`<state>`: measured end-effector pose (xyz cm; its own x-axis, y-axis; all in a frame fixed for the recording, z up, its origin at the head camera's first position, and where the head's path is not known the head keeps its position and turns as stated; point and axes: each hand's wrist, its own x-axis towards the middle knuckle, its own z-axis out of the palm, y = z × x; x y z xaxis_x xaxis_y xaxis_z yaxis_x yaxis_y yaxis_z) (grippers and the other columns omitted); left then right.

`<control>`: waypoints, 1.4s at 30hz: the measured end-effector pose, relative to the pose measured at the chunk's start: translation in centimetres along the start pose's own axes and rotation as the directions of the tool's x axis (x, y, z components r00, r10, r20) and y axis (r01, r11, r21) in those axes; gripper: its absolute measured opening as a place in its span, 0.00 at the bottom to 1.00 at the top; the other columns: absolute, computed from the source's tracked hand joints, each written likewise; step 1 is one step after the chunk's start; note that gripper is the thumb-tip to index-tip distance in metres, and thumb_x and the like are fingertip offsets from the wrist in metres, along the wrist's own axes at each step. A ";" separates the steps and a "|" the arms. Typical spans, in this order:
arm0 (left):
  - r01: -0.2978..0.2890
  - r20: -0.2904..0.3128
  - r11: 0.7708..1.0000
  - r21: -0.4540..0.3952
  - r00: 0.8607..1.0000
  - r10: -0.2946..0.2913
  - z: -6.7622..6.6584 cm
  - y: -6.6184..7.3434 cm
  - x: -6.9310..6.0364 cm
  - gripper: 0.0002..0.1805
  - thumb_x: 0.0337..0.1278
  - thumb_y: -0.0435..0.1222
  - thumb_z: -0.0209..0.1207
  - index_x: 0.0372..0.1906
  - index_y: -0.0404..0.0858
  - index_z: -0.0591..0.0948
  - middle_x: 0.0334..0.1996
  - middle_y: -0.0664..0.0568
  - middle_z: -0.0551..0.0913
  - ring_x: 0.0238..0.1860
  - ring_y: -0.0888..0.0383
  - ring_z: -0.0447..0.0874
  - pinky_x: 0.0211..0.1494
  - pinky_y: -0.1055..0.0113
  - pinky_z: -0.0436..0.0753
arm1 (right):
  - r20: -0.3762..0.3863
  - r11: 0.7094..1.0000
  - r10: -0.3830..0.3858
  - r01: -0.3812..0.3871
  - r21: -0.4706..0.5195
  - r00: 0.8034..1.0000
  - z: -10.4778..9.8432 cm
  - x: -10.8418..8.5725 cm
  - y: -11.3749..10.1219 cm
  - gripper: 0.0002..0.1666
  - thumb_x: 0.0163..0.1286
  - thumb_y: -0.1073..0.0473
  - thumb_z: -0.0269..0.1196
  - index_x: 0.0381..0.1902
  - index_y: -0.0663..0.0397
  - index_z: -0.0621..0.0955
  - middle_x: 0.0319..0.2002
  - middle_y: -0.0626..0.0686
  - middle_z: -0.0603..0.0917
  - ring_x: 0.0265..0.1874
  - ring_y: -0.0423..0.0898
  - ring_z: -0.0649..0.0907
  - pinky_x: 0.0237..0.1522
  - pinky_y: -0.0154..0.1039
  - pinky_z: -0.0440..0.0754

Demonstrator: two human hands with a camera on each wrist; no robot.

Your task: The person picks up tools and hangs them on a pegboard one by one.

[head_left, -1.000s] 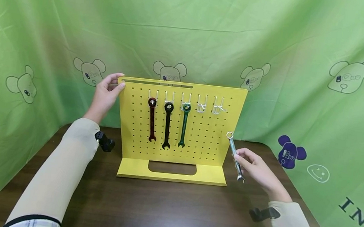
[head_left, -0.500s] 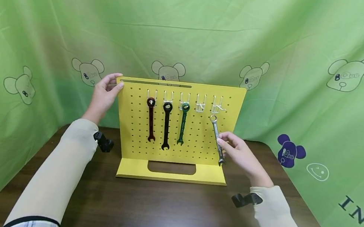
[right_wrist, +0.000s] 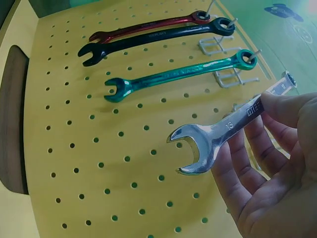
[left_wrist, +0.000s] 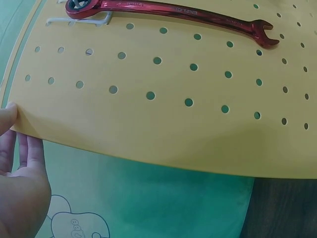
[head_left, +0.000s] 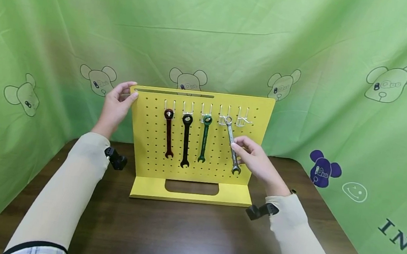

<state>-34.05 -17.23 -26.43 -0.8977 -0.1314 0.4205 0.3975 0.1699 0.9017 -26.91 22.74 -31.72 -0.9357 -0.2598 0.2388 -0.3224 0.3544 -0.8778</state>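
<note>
My right hand (head_left: 254, 160) pinches a silver combination wrench (head_left: 232, 146) between thumb and fingers, open jaw down. The wrench's ring end is at the fourth hook (head_left: 223, 119) of the yellow pegboard (head_left: 188, 171); whether the hook passes through the ring I cannot tell. At the board's upper left corner my left hand (head_left: 114, 108) grips the edge, thumb in front and fingers behind. A red wrench (head_left: 169, 135), a black wrench (head_left: 186, 142) and a green wrench (head_left: 204, 139) hang by their ring ends from the three hooks to the left.
A fifth hook (head_left: 243, 121) with nothing on it is at the right. The board's foot (head_left: 191, 199) stands on a dark wooden table (head_left: 176, 237). Green cloth (head_left: 214, 32) printed with cartoon bears surrounds the table at the back and sides.
My right hand has carried the silver wrench left and upward, from beside the board's right edge to the fourth hook. My left hand stays on the corner.
</note>
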 end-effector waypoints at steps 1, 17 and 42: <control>0.000 -0.001 1.000 0.000 1.000 0.000 0.0 0.0 0.0 0.21 0.71 0.35 0.58 0.66 0.38 0.75 0.51 0.53 0.78 0.46 0.61 0.76 0.53 0.68 0.78 | -0.003 1.000 0.004 -0.004 0.004 1.000 0.1 0.1 0.0 0.21 0.80 0.55 0.55 0.57 0.69 0.73 0.42 0.58 0.76 0.39 0.46 0.76 0.43 0.42 0.82; -0.005 -0.008 1.000 0.000 1.000 0.005 0.1 -0.1 0.1 0.20 0.71 0.35 0.59 0.65 0.39 0.76 0.49 0.54 0.77 0.46 0.61 0.76 0.52 0.69 0.79 | 0.004 0.998 0.033 -0.033 0.046 0.999 0.8 1.4 1.6 0.21 0.80 0.55 0.55 0.58 0.68 0.72 0.43 0.57 0.75 0.40 0.45 0.75 0.43 0.39 0.82; -0.001 -0.006 1.000 0.013 1.000 0.001 0.1 -0.2 0.0 0.21 0.72 0.37 0.58 0.66 0.40 0.76 0.50 0.53 0.77 0.46 0.60 0.76 0.55 0.65 0.79 | -0.023 0.990 0.103 -0.100 0.101 0.994 2.0 3.1 3.0 0.26 0.79 0.51 0.56 0.62 0.68 0.73 0.60 0.66 0.77 0.56 0.61 0.79 0.59 0.52 0.79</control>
<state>-34.16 -17.15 -26.59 -0.8963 -0.1372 0.4217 0.3955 0.1829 0.9001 -30.48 21.24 -34.44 -0.9670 -0.2011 0.1567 -0.2110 0.2859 -0.9347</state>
